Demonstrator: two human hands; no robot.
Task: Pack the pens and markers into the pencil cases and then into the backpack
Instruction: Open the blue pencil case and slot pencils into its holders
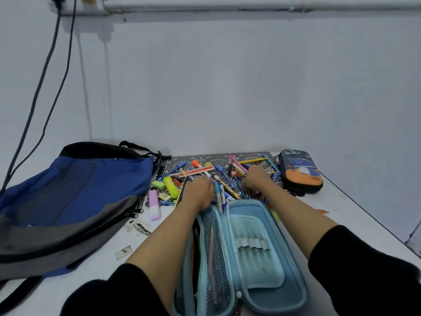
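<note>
A light blue pencil case [255, 245] lies open in front of me, with several pens behind the mesh pocket [213, 242] of its left half. Beyond it a heap of pens and markers [205, 173] covers a patterned mat. My left hand [198, 190] rests palm down on the heap, its fingers over several pens at the case's far end. My right hand [256, 179] reaches into the right side of the heap, fingers curled among pens; what it holds is hidden. A closed dark pencil case [300, 171] with an orange and blue print lies at the right. A blue and grey backpack [68, 199] lies flat at the left.
A pink highlighter [154, 205], a yellow highlighter [170, 187] and a green eraser [158, 184] lie between the backpack and the heap. Two dark cables [45, 76] hang down the wall at the left. The white table's right edge [364, 215] runs diagonally past the dark case.
</note>
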